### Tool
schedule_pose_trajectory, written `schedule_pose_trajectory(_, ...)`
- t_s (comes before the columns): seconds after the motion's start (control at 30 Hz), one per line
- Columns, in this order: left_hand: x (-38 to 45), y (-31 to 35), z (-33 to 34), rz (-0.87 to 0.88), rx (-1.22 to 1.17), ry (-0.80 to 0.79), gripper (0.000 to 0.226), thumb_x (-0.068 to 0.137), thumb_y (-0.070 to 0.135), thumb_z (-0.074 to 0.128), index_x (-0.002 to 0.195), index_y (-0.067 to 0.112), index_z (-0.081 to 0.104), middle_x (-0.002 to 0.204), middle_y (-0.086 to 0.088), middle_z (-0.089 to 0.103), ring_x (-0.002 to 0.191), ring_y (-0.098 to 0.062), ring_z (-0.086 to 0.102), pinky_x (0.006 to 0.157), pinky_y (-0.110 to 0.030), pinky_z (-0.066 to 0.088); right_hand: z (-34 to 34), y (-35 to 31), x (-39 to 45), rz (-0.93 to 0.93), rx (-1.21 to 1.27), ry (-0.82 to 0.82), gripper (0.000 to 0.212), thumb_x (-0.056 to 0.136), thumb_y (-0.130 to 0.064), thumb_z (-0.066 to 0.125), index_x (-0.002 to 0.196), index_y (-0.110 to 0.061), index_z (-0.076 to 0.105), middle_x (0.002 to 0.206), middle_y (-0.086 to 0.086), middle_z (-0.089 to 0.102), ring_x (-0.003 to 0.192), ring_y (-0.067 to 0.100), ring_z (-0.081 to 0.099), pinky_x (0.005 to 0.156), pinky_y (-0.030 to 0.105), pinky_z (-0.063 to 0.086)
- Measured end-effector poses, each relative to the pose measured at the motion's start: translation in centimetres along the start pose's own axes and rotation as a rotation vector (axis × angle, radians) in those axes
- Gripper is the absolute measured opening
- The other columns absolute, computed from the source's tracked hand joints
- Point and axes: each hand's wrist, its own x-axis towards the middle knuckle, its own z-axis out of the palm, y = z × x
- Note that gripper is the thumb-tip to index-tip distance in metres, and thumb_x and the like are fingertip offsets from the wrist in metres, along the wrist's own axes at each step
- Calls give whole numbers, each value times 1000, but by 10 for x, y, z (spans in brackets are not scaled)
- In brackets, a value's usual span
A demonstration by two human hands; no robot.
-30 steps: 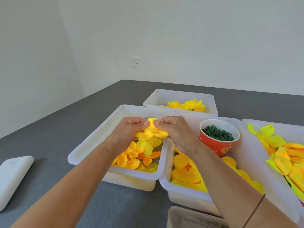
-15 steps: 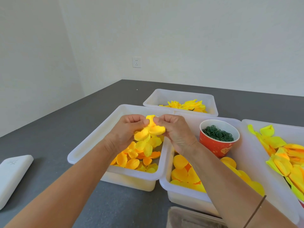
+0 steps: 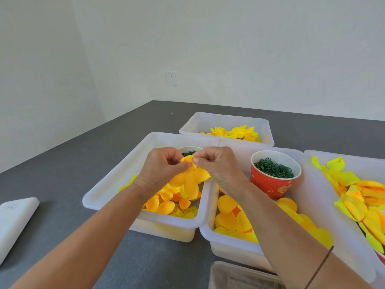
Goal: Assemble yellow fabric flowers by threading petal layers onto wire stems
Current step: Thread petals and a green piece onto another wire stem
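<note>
Right now both hands meet above the far end of the white bin (image 3: 116, 187) that sits nearest the table's left edge. The left hand (image 3: 161, 165) and the right hand (image 3: 216, 163) each pinch the top of one yellow petal layer (image 3: 190, 178) between thumb and curled fingers, fingertips almost touching; its petals hang down from the pinch over the loose orange-yellow petals (image 3: 164, 205) lying in that bin. No wire stem can be made out between the fingers. Behind the hands, partly hidden, a white cup of dark green rings (image 3: 188, 152) stands in the same bin. Touching on the right, a second bin (image 3: 312, 197) holds larger yellow petals (image 3: 231, 215) and a red cup (image 3: 270, 182) filled with green rings. A third bin (image 3: 341, 155) at the table's right edge carries bright yellow-green petals (image 3: 354, 197). Toward the far edge, a fourth bin (image 3: 225, 120) holds finished flowers (image 3: 235, 132). Near the left edge lies a white flat box (image 3: 14, 217). A thin dark band (image 3: 318, 265) circles the right forearm.
</note>
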Motion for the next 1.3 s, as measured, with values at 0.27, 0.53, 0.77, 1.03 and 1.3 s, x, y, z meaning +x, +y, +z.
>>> schedule_pose_trajectory(0.27,1,5,-3,-69,-277,74,14,82,20,69,78,8,65,67,-4,60,62,-13,54,56,-25,47,-2,-1,3,116,114,37,7,83,-9,69,85,-3,69,79,18,71,60,15,67,60,26,57)
schedule_pose_trajectory(0.53,4,9,-6,-329,-551,-133,8,82,12,63,78,6,68,64,-5,68,57,-17,65,53,-25,51,-1,-6,0,195,330,-105,5,80,-8,70,80,-3,70,65,7,70,57,14,67,53,22,54)
schedule_pose_trajectory(0.77,6,8,-6,-361,-410,-155,8,80,19,67,74,15,71,71,-6,65,62,-19,57,55,-25,46,2,-4,-1,119,179,-53,12,85,-7,65,80,3,69,65,11,66,55,12,61,56,25,52)
schedule_pose_trajectory(1.03,3,4,-2,-193,-179,-233,13,86,13,63,79,3,65,58,0,53,48,-8,45,46,-19,38,-3,-2,0,39,-24,-60,14,86,-6,64,73,0,65,55,-5,55,49,1,48,53,17,42)
schedule_pose_trajectory(1.3,6,4,0,-237,-316,71,21,91,13,56,70,9,59,61,-5,47,53,-13,41,50,-22,36,3,-7,1,136,170,-23,24,90,-28,61,82,-6,68,71,6,69,64,13,67,60,23,55)
